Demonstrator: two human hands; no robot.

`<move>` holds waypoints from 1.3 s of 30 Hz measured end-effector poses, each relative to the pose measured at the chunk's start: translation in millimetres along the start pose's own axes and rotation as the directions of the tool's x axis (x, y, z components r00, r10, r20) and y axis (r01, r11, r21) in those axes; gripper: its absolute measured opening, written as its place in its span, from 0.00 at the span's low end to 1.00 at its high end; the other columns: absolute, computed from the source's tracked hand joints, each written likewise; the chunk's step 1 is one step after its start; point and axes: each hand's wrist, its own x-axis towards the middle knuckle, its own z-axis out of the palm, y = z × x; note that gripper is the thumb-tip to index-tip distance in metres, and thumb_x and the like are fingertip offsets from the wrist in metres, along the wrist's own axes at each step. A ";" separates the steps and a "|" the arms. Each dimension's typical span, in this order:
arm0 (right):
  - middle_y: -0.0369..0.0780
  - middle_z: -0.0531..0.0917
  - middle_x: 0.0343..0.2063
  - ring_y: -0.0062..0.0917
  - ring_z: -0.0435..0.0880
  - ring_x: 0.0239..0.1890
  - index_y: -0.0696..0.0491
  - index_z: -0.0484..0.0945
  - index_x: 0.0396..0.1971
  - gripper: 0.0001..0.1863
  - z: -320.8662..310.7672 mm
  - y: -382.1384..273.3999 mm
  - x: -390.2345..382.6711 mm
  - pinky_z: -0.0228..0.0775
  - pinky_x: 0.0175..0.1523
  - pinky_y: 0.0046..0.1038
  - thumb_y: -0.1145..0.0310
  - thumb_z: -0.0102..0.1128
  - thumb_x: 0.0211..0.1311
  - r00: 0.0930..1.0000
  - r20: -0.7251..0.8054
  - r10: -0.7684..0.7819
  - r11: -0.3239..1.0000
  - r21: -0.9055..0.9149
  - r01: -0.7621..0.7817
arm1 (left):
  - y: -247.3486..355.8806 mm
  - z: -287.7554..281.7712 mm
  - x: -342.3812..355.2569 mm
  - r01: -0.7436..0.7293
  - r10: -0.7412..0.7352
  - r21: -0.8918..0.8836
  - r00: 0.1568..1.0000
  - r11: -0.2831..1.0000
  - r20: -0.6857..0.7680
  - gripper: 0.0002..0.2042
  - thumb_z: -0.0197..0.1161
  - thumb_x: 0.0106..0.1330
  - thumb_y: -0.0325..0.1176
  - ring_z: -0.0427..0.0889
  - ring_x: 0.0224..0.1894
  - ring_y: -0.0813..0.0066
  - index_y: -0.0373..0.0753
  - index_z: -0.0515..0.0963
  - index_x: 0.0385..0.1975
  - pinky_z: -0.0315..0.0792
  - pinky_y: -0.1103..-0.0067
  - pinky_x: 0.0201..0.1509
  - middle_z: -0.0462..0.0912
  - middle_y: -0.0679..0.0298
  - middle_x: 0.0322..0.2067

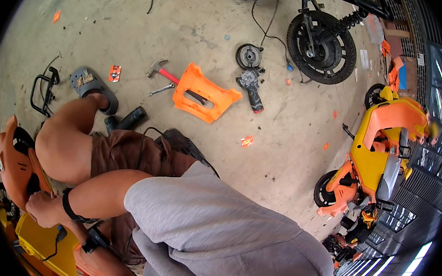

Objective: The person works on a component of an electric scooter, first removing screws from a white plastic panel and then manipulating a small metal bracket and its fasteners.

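My right hand [45, 210], with a black band at its wrist, is closed beside an orange scooter body panel [18, 167] at the left. What its fingers grip, if anything, is too small to make out. Just behind it, my left hand [73, 227] is mostly covered by the right one, and its fingers are hidden. A dark device sits on the left wrist. Below both hands lies a yellow panel [44, 246], with a black cable and connector [61, 234] hanging over it.
On the concrete floor lie a claw hammer [166, 74] partly under an orange plastic panel [203, 97], a wrench [162, 89], a cordless power tool [251, 91] and a round hub part [248, 56]. A wheel [322, 47] stands beyond. An orange-yellow scooter [376, 149] stands right.
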 end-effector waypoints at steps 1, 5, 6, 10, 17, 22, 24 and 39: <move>0.44 0.78 0.20 0.36 0.78 0.26 0.56 0.74 0.21 0.05 -4.5 -2.9 -4.0 0.71 0.35 0.36 0.70 0.56 0.45 1.000 0.011 -0.003 1.000 0.017 0.002 | 0.1 -3.5 -3.7 0.000 0.000 0.006 1.000 1.000 -0.006 0.14 0.59 0.68 0.28 0.73 0.30 0.81 0.35 0.76 0.52 0.69 0.82 0.35 0.78 0.67 0.32; 0.42 0.78 0.22 0.34 0.77 0.28 0.56 0.75 0.25 0.08 -33.6 -19.1 -6.5 0.70 0.36 0.35 0.67 0.56 0.47 1.000 0.000 -0.014 0.997 0.077 0.014 | -14.6 -10.2 -5.4 0.029 -0.030 0.024 0.999 0.999 0.040 0.15 0.59 0.68 0.28 0.72 0.29 0.82 0.36 0.76 0.53 0.69 0.82 0.35 0.78 0.69 0.31; 0.42 0.78 0.22 0.33 0.77 0.28 0.56 0.75 0.26 0.09 -43.3 -24.3 -7.6 0.70 0.36 0.34 0.66 0.56 0.48 1.000 -0.003 -0.020 0.995 0.096 0.020 | -21.2 -13.3 -9.2 0.048 -0.049 0.019 0.997 0.999 0.053 0.15 0.58 0.68 0.28 0.72 0.29 0.82 0.36 0.76 0.54 0.69 0.82 0.35 0.77 0.69 0.30; 0.40 0.78 0.24 0.30 0.77 0.30 0.55 0.75 0.30 0.12 -123.9 -53.5 -14.9 0.69 0.37 0.33 0.62 0.56 0.50 0.997 -0.071 -0.030 0.974 0.221 0.045 | -29.2 -9.0 -10.7 0.087 -0.088 0.018 0.987 0.996 0.131 0.15 0.58 0.68 0.28 0.72 0.29 0.82 0.38 0.76 0.54 0.69 0.83 0.35 0.77 0.70 0.29; 0.38 0.77 0.23 0.22 0.74 0.21 0.53 0.74 0.29 0.13 -339.8 -52.2 -126.4 0.66 0.27 0.24 0.58 0.49 0.59 0.753 -0.428 0.500 0.732 0.673 -0.104 | -18.3 9.1 -23.9 0.129 -0.129 0.012 0.991 0.992 0.023 0.17 0.58 0.68 0.28 0.69 0.27 0.83 0.35 0.74 0.56 0.66 0.82 0.33 0.74 0.69 0.28; 0.29 0.58 0.13 0.16 0.56 0.13 0.46 0.58 0.15 0.20 -462.6 43.2 -331.2 0.47 0.19 0.22 0.57 0.52 0.64 0.153 -0.755 0.637 0.770 0.617 -0.162 | -21.1 1.8 -20.7 0.072 -0.072 0.016 0.997 0.997 0.003 0.17 0.59 0.68 0.30 0.70 0.29 0.83 0.36 0.75 0.55 0.67 0.82 0.34 0.75 0.69 0.29; 0.29 0.59 0.13 0.15 0.54 0.12 0.48 0.66 0.18 0.16 -477.4 97.0 -426.5 0.46 0.17 0.22 0.60 0.52 0.65 -0.057 -0.693 0.718 0.683 0.719 -0.129 | -20.9 0.5 -17.1 0.057 -0.055 0.114 0.998 0.992 -0.025 0.16 0.61 0.67 0.32 0.71 0.29 0.81 0.38 0.77 0.54 0.68 0.81 0.35 0.78 0.68 0.30; 0.29 0.60 0.12 0.17 0.58 0.10 0.44 0.67 0.30 0.05 -497.3 238.6 -511.6 0.51 0.15 0.25 0.70 0.54 0.60 -0.254 -0.596 0.762 0.628 0.775 0.068 | -21.6 13.4 -35.8 0.018 -0.001 0.159 0.995 0.987 -0.104 0.15 0.63 0.65 0.33 0.74 0.30 0.81 0.39 0.79 0.51 0.69 0.82 0.34 0.81 0.66 0.33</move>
